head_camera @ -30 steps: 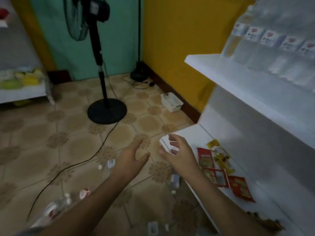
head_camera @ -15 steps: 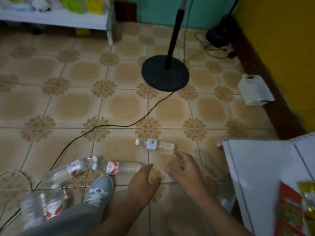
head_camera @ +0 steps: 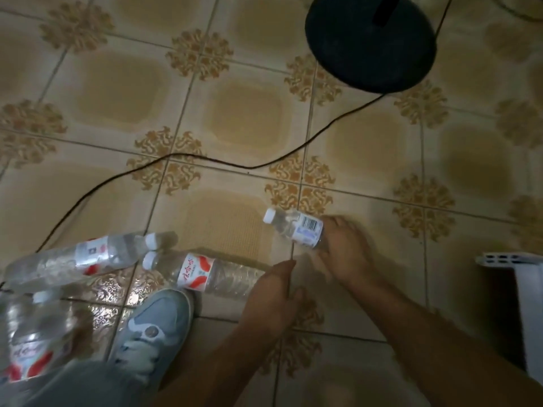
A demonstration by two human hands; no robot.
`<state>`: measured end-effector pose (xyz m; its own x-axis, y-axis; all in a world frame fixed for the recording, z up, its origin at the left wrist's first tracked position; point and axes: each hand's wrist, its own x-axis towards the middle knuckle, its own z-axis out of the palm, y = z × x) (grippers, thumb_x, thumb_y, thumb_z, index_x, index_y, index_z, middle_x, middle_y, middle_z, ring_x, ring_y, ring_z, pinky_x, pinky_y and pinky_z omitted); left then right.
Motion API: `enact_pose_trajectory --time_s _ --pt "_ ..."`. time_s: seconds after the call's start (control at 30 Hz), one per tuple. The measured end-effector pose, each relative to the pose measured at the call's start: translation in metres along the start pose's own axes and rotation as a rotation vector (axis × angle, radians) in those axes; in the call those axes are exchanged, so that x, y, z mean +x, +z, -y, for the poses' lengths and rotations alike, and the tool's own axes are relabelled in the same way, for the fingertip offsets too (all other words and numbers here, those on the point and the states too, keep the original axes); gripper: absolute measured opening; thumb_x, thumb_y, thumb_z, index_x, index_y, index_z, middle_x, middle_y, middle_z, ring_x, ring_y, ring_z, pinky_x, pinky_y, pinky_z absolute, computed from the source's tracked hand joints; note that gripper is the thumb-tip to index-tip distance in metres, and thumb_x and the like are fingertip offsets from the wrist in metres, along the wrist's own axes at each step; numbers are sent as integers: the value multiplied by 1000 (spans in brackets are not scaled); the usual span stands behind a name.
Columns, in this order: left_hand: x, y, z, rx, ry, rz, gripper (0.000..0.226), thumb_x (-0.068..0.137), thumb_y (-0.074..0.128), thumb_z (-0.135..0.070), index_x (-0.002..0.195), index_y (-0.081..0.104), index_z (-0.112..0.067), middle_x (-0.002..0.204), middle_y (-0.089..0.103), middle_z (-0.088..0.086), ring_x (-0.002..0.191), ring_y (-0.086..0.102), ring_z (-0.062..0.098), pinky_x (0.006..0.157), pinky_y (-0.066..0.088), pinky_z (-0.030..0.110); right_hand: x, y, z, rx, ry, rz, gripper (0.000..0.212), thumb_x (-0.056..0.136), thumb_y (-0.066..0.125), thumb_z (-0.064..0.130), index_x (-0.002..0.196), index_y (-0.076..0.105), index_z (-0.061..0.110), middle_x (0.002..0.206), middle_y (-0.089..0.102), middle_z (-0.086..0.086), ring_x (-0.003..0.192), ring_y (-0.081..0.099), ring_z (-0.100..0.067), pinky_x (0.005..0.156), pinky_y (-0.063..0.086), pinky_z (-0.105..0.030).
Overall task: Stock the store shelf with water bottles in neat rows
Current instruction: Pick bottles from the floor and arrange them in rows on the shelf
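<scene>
Head view: half a second ago both hands hovered above the patterned tile floor (head_camera: 246, 118). Now the right hand (head_camera: 346, 254) grips the small clear plastic water bottle with the barcode label (head_camera: 296, 227), and the left hand (head_camera: 271, 292) touches the base of the larger red-labelled clear bottle (head_camera: 205, 274) lying beside a grey sneaker (head_camera: 155, 327); its fingers are hidden, so its hold cannot be judged.

small clear bottle (head_camera: 295, 228) white cap, barcode label, lying on floor tiles, gripped at its base; two red-label bottles (head_camera: 205, 274) (head_camera: 88, 257) lying on their sides nearby, caps almost meeting; fourth (head_camera: 32, 345) blurred at lower left
</scene>
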<state>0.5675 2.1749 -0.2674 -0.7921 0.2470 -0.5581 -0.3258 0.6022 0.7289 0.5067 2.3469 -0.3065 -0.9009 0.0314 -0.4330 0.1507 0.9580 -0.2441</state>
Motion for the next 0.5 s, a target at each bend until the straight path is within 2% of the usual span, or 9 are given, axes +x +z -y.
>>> enact_pose_trajectory --time_s 0.07,0.13,0.2,0.27,0.33,0.4,0.5 --pt "-4 -3 -9 -81 -29 -10 45 91 57 -23 135 48 -29 112 51 -23 99 52 -2 72 35 -5 -10 -7 -2 131 39 -2 52 75 75 27 123 60 15 115 62 -7 104 59 -28 87 48 -36" --pt "-11 -10 -23 -136 -70 -16 47 92 56 -17 138 46 -25 109 47 -21 96 47 -4 65 31 -8 -36 -27 -1 296 101 -21 51 71 78 36 116 64 18 106 67 -3 94 63 -23 79 52 -36" --pt "-24 -14 -42 -155 -88 22 52 93 54 -12 142 41 -22 127 52 -13 108 50 1 81 35 -2 -72 -59 0 437 149 -65 48 71 80 33 115 65 21 104 67 2 92 64 -18 80 53 -36" --pt "-45 -17 -70 -178 -88 71 61 91 49 -4 147 33 -22 147 40 -6 131 42 9 104 32 14 -112 -99 2 552 179 -114 47 73 81 23 116 64 23 106 68 6 95 64 -14 84 54 -36" --pt "-71 -22 -114 -205 -6 136 70 86 43 4 147 30 -27 150 36 -6 136 35 9 110 29 18 -154 -145 5 623 189 -165 44 75 80 18 114 63 29 106 69 11 96 65 -7 84 55 -35" --pt "-106 -29 -172 -281 145 214 76 81 41 12 140 33 -36 141 44 -16 130 41 1 102 34 10 -200 -197 8 680 178 -235 41 78 78 17 113 62 32 104 70 14 94 66 -1 80 55 -28" --pt "-176 -44 -258 -452 309 372 76 74 43 19 123 42 -38 111 60 -33 105 55 -17 82 41 4 -276 -276 11 728 156 -385 43 79 77 13 115 62 31 103 71 15 91 65 8 72 48 -10"
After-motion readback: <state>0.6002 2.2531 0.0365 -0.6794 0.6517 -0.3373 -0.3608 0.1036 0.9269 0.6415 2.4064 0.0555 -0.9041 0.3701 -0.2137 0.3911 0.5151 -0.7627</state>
